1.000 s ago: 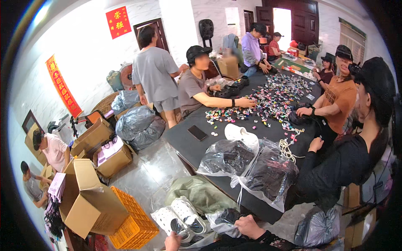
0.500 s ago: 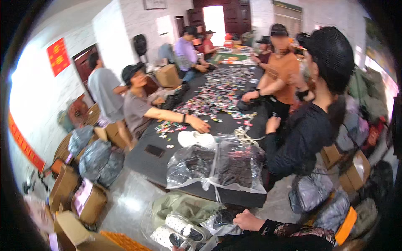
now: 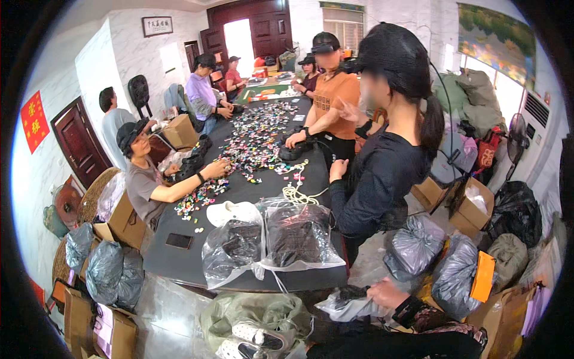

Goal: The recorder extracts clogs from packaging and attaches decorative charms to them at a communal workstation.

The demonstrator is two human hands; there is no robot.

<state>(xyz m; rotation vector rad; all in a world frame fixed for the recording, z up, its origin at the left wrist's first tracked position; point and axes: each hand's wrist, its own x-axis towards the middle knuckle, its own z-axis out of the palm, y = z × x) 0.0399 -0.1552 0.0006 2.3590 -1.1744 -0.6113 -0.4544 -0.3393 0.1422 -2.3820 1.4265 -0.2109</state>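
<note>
The person's right hand (image 3: 387,294) is closing around the gathered top of a small clear plastic bag (image 3: 347,302) with something dark inside, holding it low at the near edge of the long dark table (image 3: 251,263); the left hand is not showing anywhere in view, so its grip cannot be told. By the look of things the sorting is sitting somewhere in the middle: two filled clear bags (image 3: 269,239) of dark pieces are already lying on the near end of the table beside a white shoe-like item (image 3: 234,212), while a wide scatter of small colourful pieces (image 3: 257,134) is still covering the far stretch, where seated co-workers are reaching into it. Grey sacks (image 3: 439,254) and cardboard boxes (image 3: 122,218) are standing around on the floor
</note>
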